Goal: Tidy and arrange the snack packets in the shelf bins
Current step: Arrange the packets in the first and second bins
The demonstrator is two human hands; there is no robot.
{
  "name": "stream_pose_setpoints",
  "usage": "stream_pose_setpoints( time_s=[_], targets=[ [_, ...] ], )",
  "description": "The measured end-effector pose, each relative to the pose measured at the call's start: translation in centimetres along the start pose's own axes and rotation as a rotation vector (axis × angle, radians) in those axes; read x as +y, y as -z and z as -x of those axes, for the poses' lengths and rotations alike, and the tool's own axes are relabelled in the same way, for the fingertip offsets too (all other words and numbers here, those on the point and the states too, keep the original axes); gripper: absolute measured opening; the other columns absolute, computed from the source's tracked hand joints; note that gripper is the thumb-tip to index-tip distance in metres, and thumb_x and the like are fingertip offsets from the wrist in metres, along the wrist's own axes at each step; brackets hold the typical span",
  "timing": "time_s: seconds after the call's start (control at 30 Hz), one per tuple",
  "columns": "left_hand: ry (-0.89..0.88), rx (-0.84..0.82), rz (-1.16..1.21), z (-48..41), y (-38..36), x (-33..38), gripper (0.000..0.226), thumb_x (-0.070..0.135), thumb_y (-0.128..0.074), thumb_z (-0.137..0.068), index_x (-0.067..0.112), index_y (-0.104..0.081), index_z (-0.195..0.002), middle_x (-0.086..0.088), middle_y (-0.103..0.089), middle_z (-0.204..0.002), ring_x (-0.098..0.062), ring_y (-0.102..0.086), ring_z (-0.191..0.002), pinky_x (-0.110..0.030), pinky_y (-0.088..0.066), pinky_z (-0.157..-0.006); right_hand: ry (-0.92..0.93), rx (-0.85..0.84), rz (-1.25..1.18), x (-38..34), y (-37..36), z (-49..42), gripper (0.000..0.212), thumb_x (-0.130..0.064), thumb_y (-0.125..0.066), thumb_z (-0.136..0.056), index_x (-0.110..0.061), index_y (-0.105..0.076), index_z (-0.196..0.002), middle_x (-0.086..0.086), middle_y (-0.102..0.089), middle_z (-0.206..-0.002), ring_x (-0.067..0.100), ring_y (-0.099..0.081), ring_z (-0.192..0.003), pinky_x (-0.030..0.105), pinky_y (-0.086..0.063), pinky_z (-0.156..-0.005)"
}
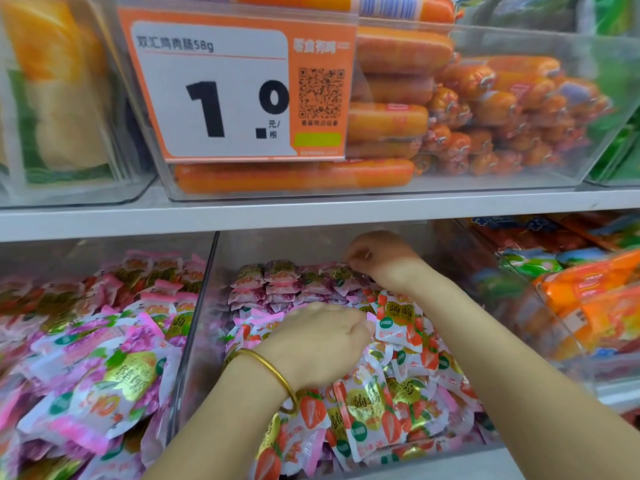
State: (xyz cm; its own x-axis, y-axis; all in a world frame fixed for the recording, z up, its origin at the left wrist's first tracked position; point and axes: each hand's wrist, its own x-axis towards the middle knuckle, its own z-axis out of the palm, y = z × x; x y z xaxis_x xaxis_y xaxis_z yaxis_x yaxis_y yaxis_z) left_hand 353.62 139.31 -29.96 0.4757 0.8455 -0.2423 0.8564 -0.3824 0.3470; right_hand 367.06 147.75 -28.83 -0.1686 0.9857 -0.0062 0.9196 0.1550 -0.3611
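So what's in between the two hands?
Just snack packets, purple and strawberry ones, between the left hand and right hand, in the head view.

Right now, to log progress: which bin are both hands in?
The middle bin below the sausage bin: left hand and right hand among its strawberry packets.

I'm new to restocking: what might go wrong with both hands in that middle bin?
The right hand reaches the stacked purple packets at the back; a nudge may topple them. The left hand rests on loose strawberry packets heaped near the front of the bin; some might slide out.
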Motion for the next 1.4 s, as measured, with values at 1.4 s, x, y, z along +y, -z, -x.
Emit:
stream_pose_setpoints(
  time_s=[1.4],
  targets=[
    [-0.054,0.307,0.15,-0.6,-0.9,3.5,0.033,0.023,-0.055,-0.089,0.02,-0.061,-0.122,0.004,-0.053,-0.133,-0.015,-0.047,-0.124,-0.032,-0.036,-0.105,-0.318,0.625,-0.598,3.0,0.6,13.5,0.06,-0.008,-0.07,-0.082,-0.02,-0.046,-0.136,0.003,-0.048,-0.133,0.018,-0.045,-0.122,0.031,-0.039,-0.102]
  ],
)
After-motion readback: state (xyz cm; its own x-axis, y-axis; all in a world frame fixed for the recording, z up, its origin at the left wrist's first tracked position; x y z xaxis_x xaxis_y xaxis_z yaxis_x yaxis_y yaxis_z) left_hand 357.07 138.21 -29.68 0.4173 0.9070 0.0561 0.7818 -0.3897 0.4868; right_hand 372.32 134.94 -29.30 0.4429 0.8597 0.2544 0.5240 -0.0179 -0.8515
